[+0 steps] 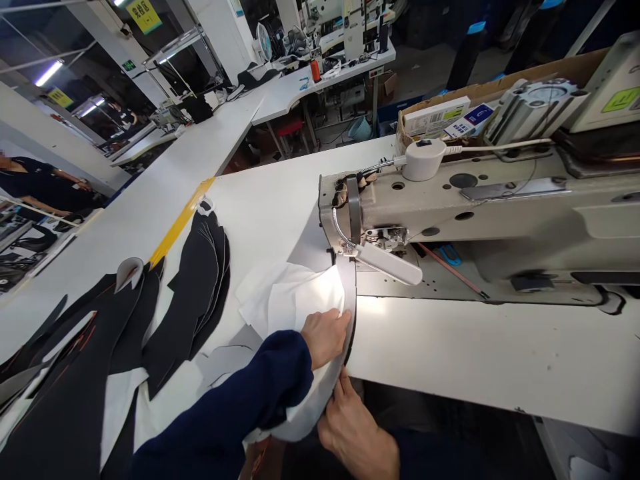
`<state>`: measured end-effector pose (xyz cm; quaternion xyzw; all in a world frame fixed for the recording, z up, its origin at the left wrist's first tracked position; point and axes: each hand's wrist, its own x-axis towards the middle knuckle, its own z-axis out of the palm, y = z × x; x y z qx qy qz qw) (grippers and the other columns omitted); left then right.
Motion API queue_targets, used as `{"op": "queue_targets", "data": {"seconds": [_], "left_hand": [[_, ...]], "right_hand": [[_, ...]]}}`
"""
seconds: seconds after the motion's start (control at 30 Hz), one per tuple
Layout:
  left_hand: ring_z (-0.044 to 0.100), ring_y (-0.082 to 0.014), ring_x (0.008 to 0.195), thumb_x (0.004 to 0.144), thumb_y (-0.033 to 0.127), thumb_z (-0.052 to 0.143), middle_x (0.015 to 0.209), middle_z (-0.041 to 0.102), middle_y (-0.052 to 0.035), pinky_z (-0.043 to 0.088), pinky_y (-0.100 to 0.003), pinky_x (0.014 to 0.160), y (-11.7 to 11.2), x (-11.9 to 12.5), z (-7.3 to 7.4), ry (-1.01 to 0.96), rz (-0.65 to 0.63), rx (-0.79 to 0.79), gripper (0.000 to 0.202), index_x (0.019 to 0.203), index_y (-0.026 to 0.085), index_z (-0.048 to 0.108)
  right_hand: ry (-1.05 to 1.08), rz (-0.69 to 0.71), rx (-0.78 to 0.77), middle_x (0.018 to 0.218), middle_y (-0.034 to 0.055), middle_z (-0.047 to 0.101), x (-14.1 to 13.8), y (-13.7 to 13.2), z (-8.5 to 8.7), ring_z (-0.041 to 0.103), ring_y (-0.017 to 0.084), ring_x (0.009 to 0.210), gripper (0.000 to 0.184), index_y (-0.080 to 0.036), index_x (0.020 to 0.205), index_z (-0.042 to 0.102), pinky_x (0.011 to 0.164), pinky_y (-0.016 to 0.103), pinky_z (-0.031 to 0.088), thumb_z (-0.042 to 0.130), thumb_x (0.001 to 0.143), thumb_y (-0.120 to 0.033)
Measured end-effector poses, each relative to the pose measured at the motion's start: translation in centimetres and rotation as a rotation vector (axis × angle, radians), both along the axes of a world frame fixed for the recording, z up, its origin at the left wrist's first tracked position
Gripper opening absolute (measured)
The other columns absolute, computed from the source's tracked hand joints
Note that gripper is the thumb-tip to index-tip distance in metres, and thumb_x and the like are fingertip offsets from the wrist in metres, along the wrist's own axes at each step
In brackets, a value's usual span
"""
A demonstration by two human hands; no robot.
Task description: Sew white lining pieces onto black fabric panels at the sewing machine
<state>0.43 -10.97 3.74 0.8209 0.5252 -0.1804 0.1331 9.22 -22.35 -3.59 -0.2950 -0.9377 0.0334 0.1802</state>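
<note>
My left hand [324,335], in a dark blue sleeve, presses flat with fingers together on a white fabric piece [293,297] with a grey curved edge strip [349,293] that runs up under the sewing machine's [480,207] needle area [345,250]. My right hand [353,427] is below the table edge, pinching the lower end of the same piece between thumb and fingers. A small lamp [390,263] lights the cloth at the needle.
Stacks of black cut fabric pieces [200,280] and more black and white pieces [70,373] lie to the left on the white table [450,353]. A cardboard box [450,110] stands behind the machine. A person [45,187] sits far left. Other sewing stations stand at the back.
</note>
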Motion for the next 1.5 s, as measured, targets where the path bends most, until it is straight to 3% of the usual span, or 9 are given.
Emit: {"op": "queue_targets", "data": {"seconds": [0.23, 0.47, 0.63, 0.83, 0.9, 1.0, 1.17, 1.3, 1.5], "left_hand": [[0.058, -0.0189, 0.072, 0.089, 0.024, 0.032, 0.087, 0.058, -0.0056, 0.046, -0.03, 0.064, 2.2, 0.5, -0.8, -0.011, 0.027, 0.069, 0.039, 0.123, 0.025, 0.05], [0.058, -0.0182, 0.074, 0.087, 0.024, 0.035, 0.087, 0.06, -0.0045, 0.045, -0.03, 0.067, 4.9, 0.9, -1.1, -0.033, 0.076, 0.098, 0.036, 0.115, 0.027, 0.058], [0.059, -0.0186, 0.073, 0.084, 0.023, 0.039, 0.086, 0.061, -0.0046, 0.044, -0.029, 0.064, 6.6, 1.4, -0.8, -0.056, 0.092, 0.112, 0.034, 0.109, 0.025, 0.062], [0.058, -0.0184, 0.08, 0.085, 0.022, 0.036, 0.09, 0.06, -0.0044, 0.045, -0.029, 0.071, 9.0, 1.9, -0.7, -0.084, 0.145, 0.135, 0.037, 0.112, 0.026, 0.06], [0.057, -0.0194, 0.082, 0.085, 0.024, 0.036, 0.099, 0.056, -0.0059, 0.045, -0.031, 0.071, 8.3, 1.6, 0.0, -0.074, 0.139, 0.15, 0.036, 0.113, 0.027, 0.058], [0.055, -0.0229, 0.089, 0.084, 0.027, 0.039, 0.11, 0.048, -0.008, 0.046, -0.032, 0.067, 5.0, 0.7, 1.5, -0.022, 0.097, 0.155, 0.036, 0.117, 0.029, 0.053], [0.058, -0.019, 0.074, 0.088, 0.024, 0.035, 0.098, 0.052, -0.0069, 0.046, -0.029, 0.064, -0.7, -0.4, 1.9, 0.101, 0.147, -0.033, 0.053, 0.139, 0.034, 0.024], [0.061, -0.0217, 0.076, 0.09, 0.019, 0.029, 0.099, 0.055, -0.0092, 0.047, -0.031, 0.065, -0.4, -0.2, 0.2, 0.1, 0.099, -0.051, 0.053, 0.142, 0.028, 0.021], [0.062, -0.0244, 0.08, 0.087, 0.016, 0.033, 0.099, 0.057, -0.0101, 0.048, -0.035, 0.068, 2.2, 0.2, -0.3, 0.067, 0.047, 0.001, 0.051, 0.138, 0.024, 0.03]], "right_hand": [[-0.066, 0.08, 0.009, 0.086, 0.0185, 0.066, 1.1, 1.4, 0.6, 0.055, 0.033, 0.094, 0.014, -0.007, 0.081, 0.068, 0.095, 0.058, 0.029, 0.062, 0.075, -0.018], [0.016, 0.002, -0.002, 0.1, 0.0161, 0.064, 0.9, 3.2, 0.0, 0.052, 0.03, 0.103, 0.019, -0.01, 0.095, 0.065, 0.097, 0.053, 0.033, 0.055, 0.081, -0.017], [0.04, 0.031, -0.05, 0.114, 0.0158, 0.059, 0.1, 2.5, -0.7, 0.051, 0.028, 0.109, 0.035, -0.008, 0.114, 0.056, 0.096, 0.045, 0.039, 0.053, 0.079, -0.013], [0.024, -0.024, -0.034, 0.123, 0.017, 0.054, -1.8, 1.6, -2.0, 0.045, 0.028, 0.118, 0.046, -0.003, 0.123, 0.05, 0.104, 0.043, 0.033, 0.051, 0.076, -0.005], [0.032, -0.028, -0.044, 0.126, 0.0176, 0.052, -2.2, 1.6, -2.0, 0.045, 0.028, 0.119, 0.047, -0.004, 0.124, 0.049, 0.102, 0.044, 0.035, 0.051, 0.077, -0.006], [0.01, 0.01, -0.038, 0.123, 0.0214, 0.053, -2.1, 1.7, -1.2, 0.046, 0.03, 0.117, 0.046, 0.0, 0.123, 0.049, 0.099, 0.047, 0.036, 0.051, 0.078, -0.009], [-0.065, 0.07, -0.018, 0.109, 0.0181, 0.06, -1.4, 2.2, 1.1, 0.05, 0.028, 0.108, 0.038, -0.004, 0.113, 0.058, 0.097, 0.047, 0.038, 0.047, 0.077, -0.006], [-0.107, 0.064, -0.014, 0.104, 0.0161, 0.063, -1.4, 2.5, 1.9, 0.048, 0.03, 0.111, 0.028, -0.008, 0.1, 0.065, 0.097, 0.046, 0.038, 0.051, 0.076, -0.008], [-0.035, -0.006, 0.022, 0.121, 0.021, 0.054, -1.1, 2.9, 1.3, 0.043, 0.034, 0.118, 0.045, -0.004, 0.121, 0.054, 0.105, 0.055, 0.027, 0.056, 0.078, -0.019]]}}
